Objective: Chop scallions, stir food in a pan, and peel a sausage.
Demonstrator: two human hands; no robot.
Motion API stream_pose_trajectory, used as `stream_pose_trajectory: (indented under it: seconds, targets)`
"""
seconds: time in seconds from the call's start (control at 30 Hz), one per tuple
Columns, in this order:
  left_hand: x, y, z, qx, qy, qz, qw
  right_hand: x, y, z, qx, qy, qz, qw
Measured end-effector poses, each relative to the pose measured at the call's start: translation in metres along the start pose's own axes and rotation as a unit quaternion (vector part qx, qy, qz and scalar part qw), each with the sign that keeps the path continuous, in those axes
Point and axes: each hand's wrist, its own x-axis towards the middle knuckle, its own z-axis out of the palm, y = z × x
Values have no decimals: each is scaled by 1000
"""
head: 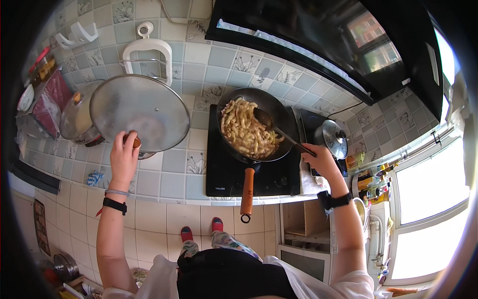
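My left hand (126,159) grips the wooden knob of a large glass lid (140,108), which is tilted above the tiled counter left of the stove. My right hand (322,160) is closed on the dark handle of a cooking ladle (263,117). The ladle's bowl rests in pale, strip-like food pieces in brownish sauce (248,130), inside a black wok (284,112). The wok sits on a black induction cooktop (231,183), its wooden handle (247,190) pointing towards me over the counter's front edge.
A lidded pot (76,116) and a red package (52,99) stand at the left, near a blue-and-white cloth (94,178). Right of the wok are a second pan's glass lid (331,140), a white cloth (312,183) and several bottles (373,187). A black range hood (298,45) overhangs the back.
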Motion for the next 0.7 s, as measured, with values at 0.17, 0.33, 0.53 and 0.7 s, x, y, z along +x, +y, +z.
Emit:
stream_pose_trajectory:
  seconds: [0.17,0.33,0.53,0.7]
  targets:
    - [2,0,-2,-2,-4,-7,1000,-2,1,-35,5,21,-42,999]
    - [2,-1,-3,4,7,-6,1000,58,20,-33,10,39,70,997]
    - [-1,0,-6,16,5,-9,1000,118,7,0,101,-42,67,992]
    - [-4,-1,-8,13,-6,-6,1000,97,-26,-6,-173,-1,-213,961]
